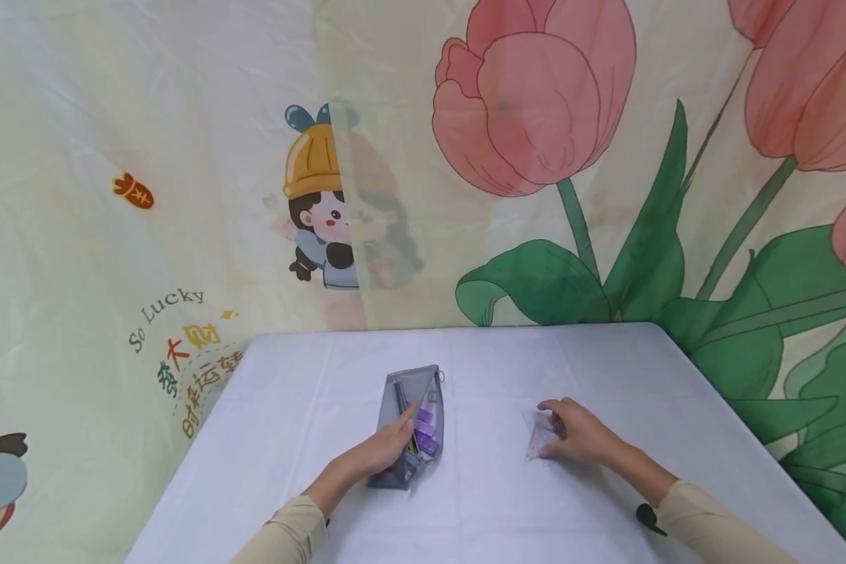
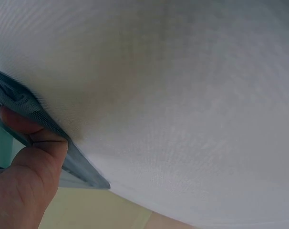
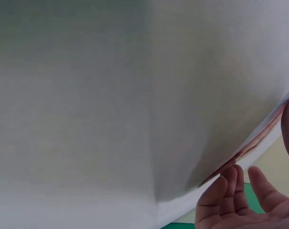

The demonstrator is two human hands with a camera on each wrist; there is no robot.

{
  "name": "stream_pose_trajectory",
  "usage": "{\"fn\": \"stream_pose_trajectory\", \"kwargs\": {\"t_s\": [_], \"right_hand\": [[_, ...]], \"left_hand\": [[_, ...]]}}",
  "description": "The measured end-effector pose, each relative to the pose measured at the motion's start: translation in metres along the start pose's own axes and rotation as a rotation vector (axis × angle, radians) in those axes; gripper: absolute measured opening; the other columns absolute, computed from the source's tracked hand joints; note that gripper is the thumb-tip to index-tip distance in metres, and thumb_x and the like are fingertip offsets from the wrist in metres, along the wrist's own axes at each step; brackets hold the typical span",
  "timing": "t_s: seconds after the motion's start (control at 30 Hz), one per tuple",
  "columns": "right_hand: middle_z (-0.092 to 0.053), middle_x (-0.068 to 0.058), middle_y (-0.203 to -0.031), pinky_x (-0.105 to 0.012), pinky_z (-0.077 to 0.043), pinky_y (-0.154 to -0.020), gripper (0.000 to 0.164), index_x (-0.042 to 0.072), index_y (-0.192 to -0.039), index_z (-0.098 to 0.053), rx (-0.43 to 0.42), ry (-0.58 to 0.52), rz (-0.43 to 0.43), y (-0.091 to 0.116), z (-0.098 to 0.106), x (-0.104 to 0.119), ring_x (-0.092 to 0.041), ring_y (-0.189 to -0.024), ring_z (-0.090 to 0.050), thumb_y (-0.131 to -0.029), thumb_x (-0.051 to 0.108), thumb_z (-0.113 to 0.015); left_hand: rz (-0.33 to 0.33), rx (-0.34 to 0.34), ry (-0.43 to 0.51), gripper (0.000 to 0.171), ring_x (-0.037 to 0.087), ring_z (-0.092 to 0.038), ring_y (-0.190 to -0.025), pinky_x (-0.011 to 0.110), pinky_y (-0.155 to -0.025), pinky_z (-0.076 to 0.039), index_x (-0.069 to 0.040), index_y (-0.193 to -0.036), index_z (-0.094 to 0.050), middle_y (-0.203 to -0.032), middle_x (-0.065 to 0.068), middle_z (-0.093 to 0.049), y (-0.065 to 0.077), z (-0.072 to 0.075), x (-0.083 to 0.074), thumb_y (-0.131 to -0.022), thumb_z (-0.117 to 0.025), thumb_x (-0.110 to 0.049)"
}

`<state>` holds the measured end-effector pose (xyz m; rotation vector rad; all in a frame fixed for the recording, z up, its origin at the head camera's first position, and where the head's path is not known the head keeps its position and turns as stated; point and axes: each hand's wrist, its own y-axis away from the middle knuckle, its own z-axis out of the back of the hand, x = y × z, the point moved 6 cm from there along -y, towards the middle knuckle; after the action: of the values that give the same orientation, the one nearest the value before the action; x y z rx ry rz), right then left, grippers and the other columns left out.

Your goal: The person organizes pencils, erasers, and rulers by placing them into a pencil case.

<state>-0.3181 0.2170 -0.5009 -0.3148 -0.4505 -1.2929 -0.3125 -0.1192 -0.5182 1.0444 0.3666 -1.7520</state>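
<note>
On the left of the white table, in the head view, lies a grey mesh pencil case (image 1: 392, 473) with a zip pull at its far corner. Purple pieces (image 1: 426, 427) and dark, pen-like sticks (image 1: 399, 395) show in it. My left hand (image 1: 381, 450) lies across the case and holds it, forefinger stretched over the purple pieces. Its thumb (image 2: 23, 121) bends over the fabric edge in the left wrist view. Farther right, my right hand (image 1: 585, 435) holds a small clear packet (image 1: 534, 440) with pinkish contents, thumb and curled fingertips at its edges.
A white cloth covers the table (image 1: 493, 501). Behind it hangs a curtain (image 1: 409, 235) printed with tulips, leaves and a cartoon figure. A black strap end (image 1: 648, 517) sticks out by the right sleeve (image 1: 705, 521).
</note>
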Motion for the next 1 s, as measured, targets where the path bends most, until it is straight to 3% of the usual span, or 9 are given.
{"fn": "stream_pose_trajectory", "kwargs": {"t_s": [0.07,0.33,0.43,0.6,0.8,0.9,1.0], "right_hand": [[-0.059,-0.005,-0.101,-0.034,-0.052,-0.078,0.07,0.007,-0.126,-0.061,0.016,0.006,-0.005,-0.002,-0.001,0.001,-0.015,-0.088,-0.053,-0.067,0.03,-0.092],[-0.052,-0.003,-0.09,-0.028,-0.043,-0.067,0.046,0.009,-0.098,-0.063,0.047,0.008,-0.046,-0.01,-0.006,0.0,-0.015,-0.08,-0.047,-0.069,0.032,-0.091],[-0.049,-0.002,-0.09,-0.026,-0.04,-0.066,0.046,0.012,-0.092,-0.061,0.034,0.044,-0.06,-0.01,-0.006,-0.001,-0.014,-0.08,-0.045,-0.068,0.037,-0.091],[-0.051,-0.001,-0.088,-0.028,-0.041,-0.065,0.053,0.01,-0.096,-0.059,0.025,0.084,-0.056,-0.009,-0.004,-0.001,-0.015,-0.078,-0.046,-0.067,0.043,-0.09],[-0.052,-0.001,-0.079,-0.027,-0.039,-0.061,0.057,0.008,-0.09,-0.053,0.042,0.061,-0.107,-0.004,-0.004,-0.005,-0.014,-0.073,-0.046,-0.068,0.046,-0.089],[-0.05,0.001,-0.073,-0.024,-0.037,-0.057,0.052,0.01,-0.089,-0.052,0.051,0.035,-0.094,-0.004,-0.006,-0.003,-0.013,-0.068,-0.046,-0.069,0.042,-0.089],[-0.05,0.004,-0.068,-0.022,-0.038,-0.051,0.038,0.012,-0.089,-0.055,0.04,-0.009,0.026,-0.006,-0.005,0.005,-0.009,-0.062,-0.046,-0.077,0.031,-0.085]], "left_hand": [[0.004,0.002,0.007,0.052,0.055,-0.041,-0.134,0.073,-0.107,-0.031,-0.03,-0.16,-0.01,-0.155,0.034,-0.027,0.0,0.0,0.0,-0.11,-0.02,-0.04],[0.007,0.002,0.012,0.052,0.053,-0.042,-0.134,0.073,-0.107,-0.032,-0.03,-0.16,-0.011,-0.156,0.033,-0.026,-0.001,0.001,-0.002,-0.11,-0.02,-0.04],[0.002,0.0,0.014,0.052,0.052,-0.044,-0.132,0.072,-0.107,-0.033,-0.03,-0.16,-0.011,-0.156,0.033,-0.027,-0.001,0.001,-0.002,-0.11,-0.02,-0.04],[0.0,0.002,0.022,0.052,0.049,-0.045,-0.132,0.072,-0.108,-0.031,-0.03,-0.16,-0.012,-0.156,0.033,-0.027,-0.002,0.001,-0.003,-0.11,-0.02,-0.039],[-0.001,0.01,0.017,0.052,0.05,-0.041,-0.136,0.071,-0.109,-0.03,-0.03,-0.16,-0.011,-0.157,0.032,-0.026,0.0,0.001,-0.005,-0.11,-0.019,-0.04],[-0.001,0.005,0.008,0.052,0.052,-0.041,-0.135,0.072,-0.11,-0.029,-0.028,-0.16,-0.011,-0.156,0.032,-0.028,0.002,0.001,-0.007,-0.11,-0.02,-0.038],[-0.006,-0.006,-0.005,0.052,0.052,-0.042,-0.134,0.072,-0.11,-0.029,-0.026,-0.16,-0.011,-0.155,0.033,-0.03,0.003,0.001,-0.008,-0.11,-0.02,-0.036]]}}
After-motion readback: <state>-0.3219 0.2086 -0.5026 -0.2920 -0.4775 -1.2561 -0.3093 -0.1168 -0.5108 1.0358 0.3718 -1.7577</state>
